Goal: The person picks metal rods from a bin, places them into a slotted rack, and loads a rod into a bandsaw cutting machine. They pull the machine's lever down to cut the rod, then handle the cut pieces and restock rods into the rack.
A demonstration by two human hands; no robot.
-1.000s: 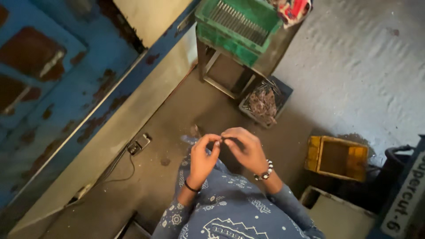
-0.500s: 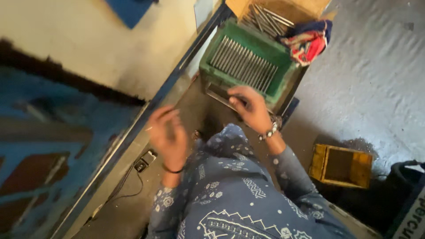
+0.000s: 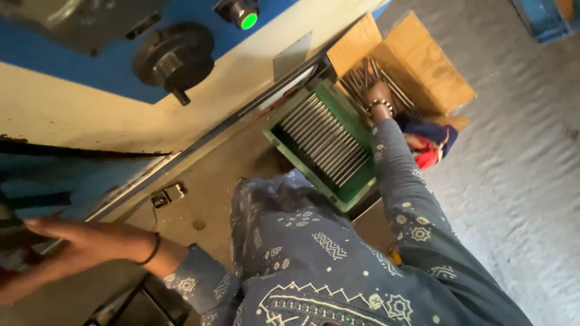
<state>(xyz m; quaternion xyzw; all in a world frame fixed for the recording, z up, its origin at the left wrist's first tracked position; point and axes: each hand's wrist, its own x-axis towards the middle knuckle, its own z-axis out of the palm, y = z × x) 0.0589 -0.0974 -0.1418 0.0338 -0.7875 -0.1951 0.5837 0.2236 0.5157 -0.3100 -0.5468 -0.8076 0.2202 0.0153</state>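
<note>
Head view shows your right hand (image 3: 379,95) stretched far forward into the open brown cardboard box (image 3: 430,67), down among the loose thin grey metal rods (image 3: 357,77) lying there. A beaded bracelet sits at the wrist. The fingers are buried in the rods, so you cannot tell whether they have closed on any or are only touching them.

Your left hand (image 3: 78,242) is out to the other side, fingers extended and nearly flat, holding nothing that shows. It lies near the lower edge of the cream and blue machine housing (image 3: 90,115); whether it touches is unclear.

By the look of it you are at the picking stage, reaching for rods. A clean pick would call for gathering them parallel and lifting straight up, clear of the box flaps.

Just beside the box, nearer you, the green plastic crate (image 3: 356,181) holds a tidy row of rods laid side by side; its rim lies directly under your right sleeve. A red and blue cloth (image 3: 430,142) is bundled against the box on the right. The machine wall with its black round knob (image 3: 172,54) closes off the left, leaving a narrow strip of dusty floor (image 3: 205,187). Open room lies on the grey concrete (image 3: 519,181) to the right.
</note>
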